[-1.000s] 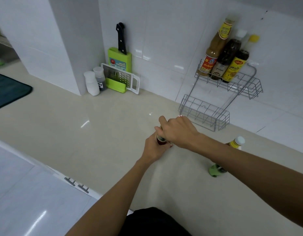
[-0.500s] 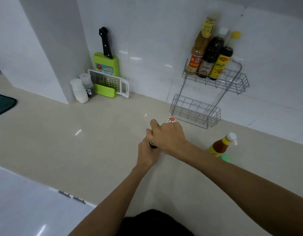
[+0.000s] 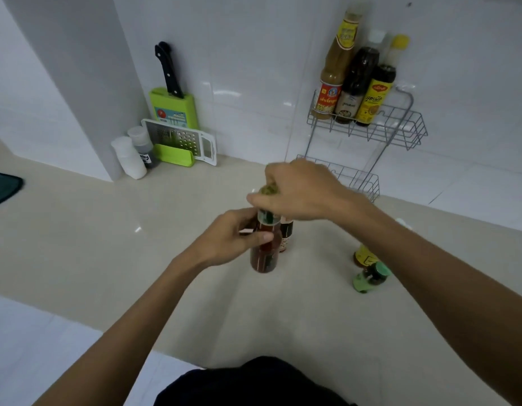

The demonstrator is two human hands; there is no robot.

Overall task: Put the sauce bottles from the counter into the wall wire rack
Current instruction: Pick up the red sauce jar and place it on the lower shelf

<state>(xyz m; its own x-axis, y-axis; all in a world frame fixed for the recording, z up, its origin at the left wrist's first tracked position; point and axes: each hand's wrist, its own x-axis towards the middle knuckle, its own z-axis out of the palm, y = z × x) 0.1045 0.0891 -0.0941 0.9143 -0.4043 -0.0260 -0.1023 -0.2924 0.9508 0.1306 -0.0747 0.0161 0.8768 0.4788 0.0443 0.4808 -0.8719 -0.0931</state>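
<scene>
A red sauce bottle [image 3: 264,253] is held above the tabletop [image 3: 107,230], its body wrapped by the left hand [image 3: 230,241], its cap pinched by the right hand [image 3: 300,191]. Three bottles [image 3: 353,83] are seen upright in the wire rack [image 3: 400,127].

There is a single view, taken from the person's head, facing forward and steeply down over both forearms. The left hand [image 3: 230,238] and right hand [image 3: 297,191] meet near the middle of the frame, close to the lens. Beyond the hands the view reaches the white tiled wall [image 3: 253,54]; up and to the right of them hangs the silver wire rack [image 3: 400,127]. The pale glossy counter [image 3: 107,230] spreads below and to their left. The wide lens bends straight edges toward the borders.
</scene>
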